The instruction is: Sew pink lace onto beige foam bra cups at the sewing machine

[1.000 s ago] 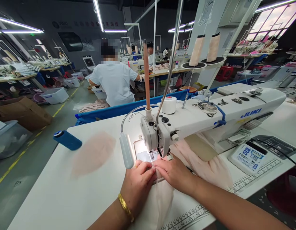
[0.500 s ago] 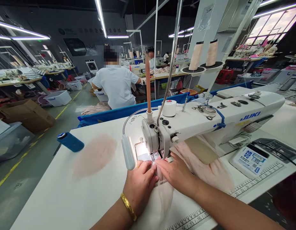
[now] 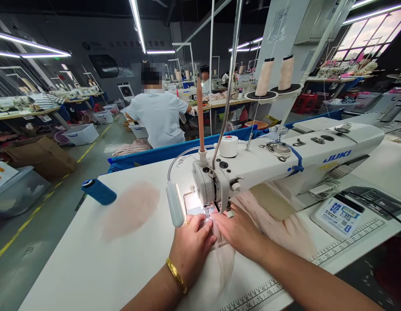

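Note:
A strip of sheer pale-pink fabric (image 3: 225,261) runs under the needle area of the white sewing machine (image 3: 259,162) and hangs toward me over the table. My left hand (image 3: 192,244), with a gold bangle at its wrist, pinches the fabric just in front of the presser foot (image 3: 207,211). My right hand (image 3: 241,233) presses close by on the right, its fingers on the same fabric and partly under the machine head. The fingertips nearly meet at the needle. More of the pink fabric (image 3: 286,231) lies bunched right of my right hand.
A lit lamp (image 3: 175,205) hangs left of the needle. A blue thread cone (image 3: 99,192) and a sheer pink piece (image 3: 134,209) lie on the left of the table (image 3: 74,259). At right rests a white labelled box (image 3: 338,216). A person in white (image 3: 158,114) sits ahead.
Both hands stay by the needle with the fabric, with hardly any movement. The whole view has shifted slightly.

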`<control>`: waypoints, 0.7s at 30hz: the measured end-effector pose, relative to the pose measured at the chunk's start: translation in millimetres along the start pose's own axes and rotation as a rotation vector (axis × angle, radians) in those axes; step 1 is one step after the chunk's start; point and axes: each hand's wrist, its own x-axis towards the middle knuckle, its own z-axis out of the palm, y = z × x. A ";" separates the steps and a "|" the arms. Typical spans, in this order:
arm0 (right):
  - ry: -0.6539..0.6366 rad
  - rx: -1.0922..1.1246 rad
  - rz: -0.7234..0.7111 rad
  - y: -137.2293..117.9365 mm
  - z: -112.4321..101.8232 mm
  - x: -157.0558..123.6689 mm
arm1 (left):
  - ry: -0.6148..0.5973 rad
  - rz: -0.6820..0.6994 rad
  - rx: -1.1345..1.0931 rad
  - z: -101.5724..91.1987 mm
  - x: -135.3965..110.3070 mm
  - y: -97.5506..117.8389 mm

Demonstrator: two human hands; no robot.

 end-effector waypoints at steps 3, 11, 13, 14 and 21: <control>0.009 0.009 -0.034 0.0 -3.6 -0.8 | -0.013 -0.005 -0.001 0.6 -2.5 -0.1; -0.003 0.010 -0.053 1.8 -7.8 0.6 | -0.008 -0.011 0.006 -0.4 -3.9 1.2; -0.023 0.005 -0.043 1.7 -6.9 2.2 | 0.003 -0.007 0.018 -1.5 -1.5 1.8; -0.042 -0.007 -0.038 0.6 -8.3 2.5 | 0.011 0.003 0.028 -1.8 -0.2 1.7; 0.053 0.153 -0.229 4.1 -74.8 -17.8 | 0.146 0.186 0.104 12.6 -0.5 -25.3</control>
